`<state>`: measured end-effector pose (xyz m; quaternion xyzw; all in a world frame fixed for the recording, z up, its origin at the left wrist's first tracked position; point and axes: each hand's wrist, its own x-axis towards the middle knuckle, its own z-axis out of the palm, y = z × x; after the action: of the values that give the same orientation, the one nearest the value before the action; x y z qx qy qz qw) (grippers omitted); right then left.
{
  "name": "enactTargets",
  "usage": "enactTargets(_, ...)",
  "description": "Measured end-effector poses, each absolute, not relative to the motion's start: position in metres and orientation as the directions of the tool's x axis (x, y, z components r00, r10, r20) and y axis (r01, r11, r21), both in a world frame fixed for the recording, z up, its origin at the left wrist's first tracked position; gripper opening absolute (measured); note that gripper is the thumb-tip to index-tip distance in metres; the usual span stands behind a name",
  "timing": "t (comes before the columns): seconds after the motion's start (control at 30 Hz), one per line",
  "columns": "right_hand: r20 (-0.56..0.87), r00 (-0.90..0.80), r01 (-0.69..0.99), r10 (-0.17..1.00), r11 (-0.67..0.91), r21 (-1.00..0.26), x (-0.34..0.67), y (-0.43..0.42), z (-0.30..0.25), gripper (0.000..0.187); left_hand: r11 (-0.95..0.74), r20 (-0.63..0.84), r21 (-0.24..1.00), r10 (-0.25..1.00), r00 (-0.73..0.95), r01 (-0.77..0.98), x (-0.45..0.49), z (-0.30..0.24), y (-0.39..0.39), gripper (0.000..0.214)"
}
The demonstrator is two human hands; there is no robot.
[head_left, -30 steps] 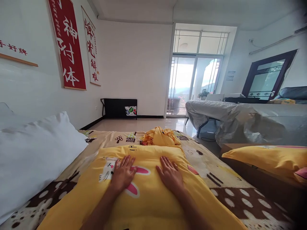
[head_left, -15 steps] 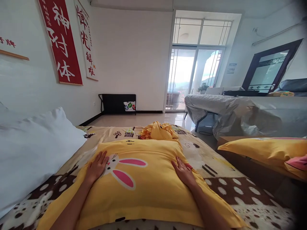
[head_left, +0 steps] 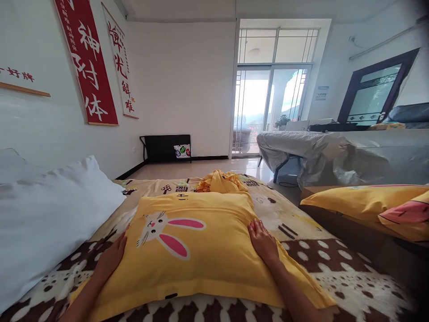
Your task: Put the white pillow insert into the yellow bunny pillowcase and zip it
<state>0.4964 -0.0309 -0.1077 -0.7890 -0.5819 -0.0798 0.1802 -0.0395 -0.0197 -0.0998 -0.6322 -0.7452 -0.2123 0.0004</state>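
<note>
A yellow pillow (head_left: 214,250) with a printed white rabbit and pink ears lies flat on the patterned bed in front of me. My left hand (head_left: 113,254) rests against the pillow's left side, its fingers stretched forward and their tips partly hidden at the edge. On the opposite side, my right hand (head_left: 263,239) lies over the pillow's right edge with its fingers extended. Neither hand grasps the cloth. The pillow's flat border flares out beyond both forearms.
Crumpled yellow cloth (head_left: 221,181) lies beyond the pillow on the patterned blanket (head_left: 311,255). A white pillow (head_left: 56,214) leans at the left. To the right, another yellow pillow (head_left: 351,201) rests on a cardboard box (head_left: 335,219). A plastic-covered table (head_left: 368,154) stands behind it.
My left hand has slid left off the pillow's top to its side. My right hand has shifted slightly right, onto the edge. The pillow's near border has drawn inward, baring more blanket.
</note>
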Motion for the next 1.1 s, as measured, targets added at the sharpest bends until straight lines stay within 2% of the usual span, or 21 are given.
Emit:
enactTargets(0.07, 0.437, 0.415, 0.907, 0.798, -0.325, -0.267, 0.489, -0.037, -0.09, 0.054, 0.093, 0.35, 0.321, 0.913, -0.209, 0.942, -0.036, -0.09, -0.026, 0.061)
enactTargets(0.17, 0.54, 0.362, 0.929, 0.759, -0.247, -0.275, 0.456, -0.049, -0.049, 0.053, -0.069, 0.531, 0.271, 0.843, -0.089, 0.96, -0.008, -0.061, -0.033, 0.058)
enactTargets(0.27, 0.591, 0.135, 0.973, 0.795, 0.007, -0.231, 0.393, -0.056, -0.013, 0.053, -0.31, 0.61, 0.154, 0.777, 0.157, 0.938, 0.054, -0.027, -0.037, 0.049)
enactTargets(0.33, 0.6, -0.048, 0.959, 0.799, 0.205, -0.196, 0.347, -0.054, -0.005, 0.051, -0.434, 0.549, 0.087, 0.772, 0.32, 0.897, 0.102, -0.013, -0.033, 0.049)
enactTargets(0.37, 0.595, -0.106, 0.944, 0.797, 0.268, -0.191, 0.328, -0.05, -0.007, 0.05, -0.449, 0.517, 0.079, 0.782, 0.348, 0.89, 0.124, -0.011, -0.03, 0.05)
enactTargets(0.5, 0.566, -0.124, 0.934, 0.815, 0.288, -0.211, 0.292, -0.028, -0.048, 0.046, -0.383, 0.415, 0.044, 0.847, 0.332, 0.923, 0.172, -0.04, -0.015, 0.051)
enactTargets(0.67, 0.601, -0.134, 0.95, 0.788, 0.276, -0.149, 0.297, -0.017, -0.091, 0.046, -0.37, 0.489, -0.038, 0.803, 0.341, 0.928, 0.17, -0.083, -0.01, 0.049)
enactTargets(0.9, 0.56, -0.135, 0.959, 0.817, 0.25, -0.134, 0.295, -0.025, -0.084, 0.048, -0.388, 0.498, -0.027, 0.794, 0.348, 0.921, 0.169, -0.082, -0.014, 0.05)
enactTargets(1.1, 0.541, -0.135, 0.954, 0.83, 0.256, -0.156, 0.308, -0.032, -0.074, 0.053, -0.347, 0.513, 0.032, 0.81, 0.283, 0.937, 0.156, -0.079, -0.018, 0.051)
